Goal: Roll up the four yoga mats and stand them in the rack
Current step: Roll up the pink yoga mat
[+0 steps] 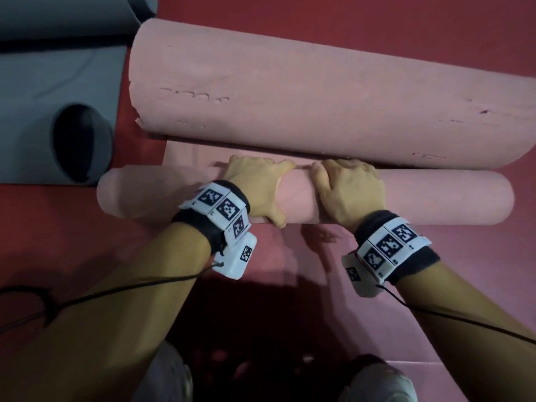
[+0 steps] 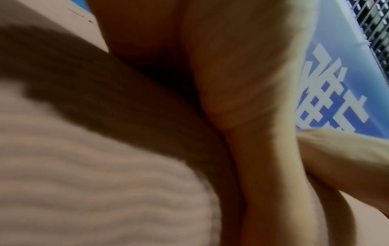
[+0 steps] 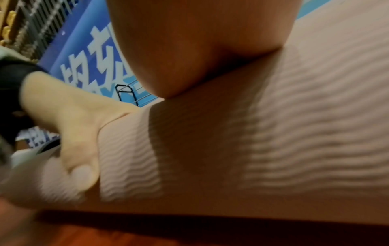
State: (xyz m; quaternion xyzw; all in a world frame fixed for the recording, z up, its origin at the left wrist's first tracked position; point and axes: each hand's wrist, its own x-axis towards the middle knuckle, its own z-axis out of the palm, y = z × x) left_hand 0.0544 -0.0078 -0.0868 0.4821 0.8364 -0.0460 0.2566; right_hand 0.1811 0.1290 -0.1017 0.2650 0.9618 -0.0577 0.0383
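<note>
A thin pink mat roll [image 1: 435, 198] lies crosswise on the floor, with its unrolled part [image 1: 319, 271] running toward me. My left hand [image 1: 255, 184] grips the roll near its middle, fingers curled over the far side and thumb on the near side. Beside it, my right hand [image 1: 348, 192] grips the roll the same way. The wrist views show the ribbed pink roll [image 2: 84, 166] [image 3: 273, 133] pressed under my palms. A thicker rolled pink mat [image 1: 290, 91] lies just behind, close to my knuckles.
Grey mats [image 1: 58, 82] lie at the left, one loosely rolled with an open end [image 1: 81, 143]. The floor [image 1: 377, 13] is red. A black metal frame [image 3: 126, 94] stands before a blue banner [image 2: 336, 91] in the distance. Cables trail from both wrists.
</note>
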